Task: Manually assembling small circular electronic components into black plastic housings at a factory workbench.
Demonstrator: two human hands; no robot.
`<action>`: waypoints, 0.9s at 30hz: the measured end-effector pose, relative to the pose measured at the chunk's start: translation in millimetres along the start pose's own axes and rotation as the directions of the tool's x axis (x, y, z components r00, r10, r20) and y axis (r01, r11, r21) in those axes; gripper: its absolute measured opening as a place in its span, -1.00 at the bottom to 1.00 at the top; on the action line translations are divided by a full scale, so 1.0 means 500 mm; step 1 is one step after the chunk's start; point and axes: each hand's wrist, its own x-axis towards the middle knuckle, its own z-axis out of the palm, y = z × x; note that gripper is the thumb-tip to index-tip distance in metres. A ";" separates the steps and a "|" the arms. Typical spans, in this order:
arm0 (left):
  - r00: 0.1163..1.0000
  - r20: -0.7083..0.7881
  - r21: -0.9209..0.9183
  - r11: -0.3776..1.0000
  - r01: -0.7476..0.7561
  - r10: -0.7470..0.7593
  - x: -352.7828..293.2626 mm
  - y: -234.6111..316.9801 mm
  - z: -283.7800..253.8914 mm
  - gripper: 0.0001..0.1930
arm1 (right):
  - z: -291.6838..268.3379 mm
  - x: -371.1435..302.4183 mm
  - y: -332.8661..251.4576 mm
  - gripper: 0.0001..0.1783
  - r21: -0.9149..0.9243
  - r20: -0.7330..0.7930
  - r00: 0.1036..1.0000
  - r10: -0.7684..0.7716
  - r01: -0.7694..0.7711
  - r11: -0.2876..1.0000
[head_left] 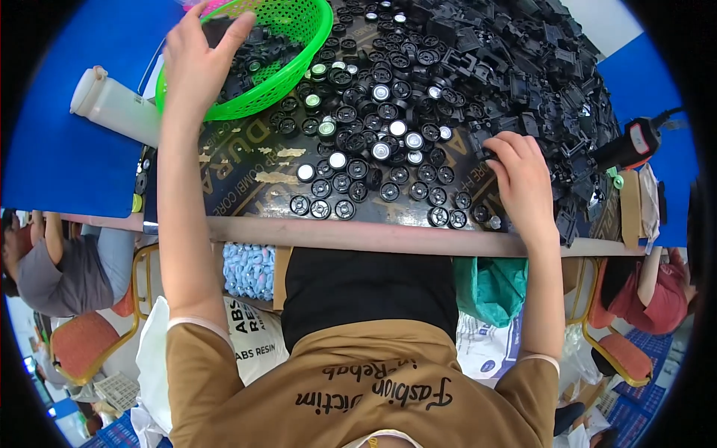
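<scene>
At the far left, my left hand (196, 63) reaches over a green plastic basket (299, 71) of black plastic parts (261, 56). Its thumb and fingers curve around a black plastic part (216, 30), whose shape is partly hidden by the hand. My right hand (519, 175) is at the near edge of a big heap of black molded chassis-like parts (523, 67). Its fingers are bent together at the tips around something small and dark, too covered to name. Between the hands lie many small black toy wheels (357, 168), some with silvery white faces (381, 151).
A white plastic container (116, 104) lies left of the basket. A black-handled tool (635, 142) with a cord rests on the right, near a cardboard box (633, 205). The table's padded front edge (358, 235) runs before me. Other people sit at both sides.
</scene>
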 end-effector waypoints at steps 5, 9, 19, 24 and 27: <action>0.998 0.026 0.044 0.997 -0.057 0.056 -0.087 0.112 0.055 -0.61 | 0.030 -0.033 0.028 -0.77 0.254 -0.013 0.971 0.238 -0.227 0.940; 0.612 0.765 -0.461 0.493 0.738 -0.201 -0.236 0.216 0.102 -0.51 | -0.001 -0.048 -0.083 -0.79 0.658 -0.066 0.906 0.419 -0.276 0.701; 0.390 0.891 -0.444 -0.271 0.854 -0.232 -0.288 0.238 0.154 -0.64 | 0.011 -0.070 -0.086 -0.85 0.533 -0.178 0.917 0.357 -0.215 0.818; 0.550 0.789 -0.604 -0.183 0.776 -0.274 -0.303 0.225 0.158 -0.60 | -0.006 -0.104 -0.086 -0.67 0.225 0.075 0.973 0.218 -0.229 0.947; 0.545 0.800 -0.575 -0.067 0.815 -0.251 -0.306 0.225 0.158 -0.68 | 0.010 -0.110 -0.082 -0.67 0.213 0.046 0.969 0.241 -0.246 0.946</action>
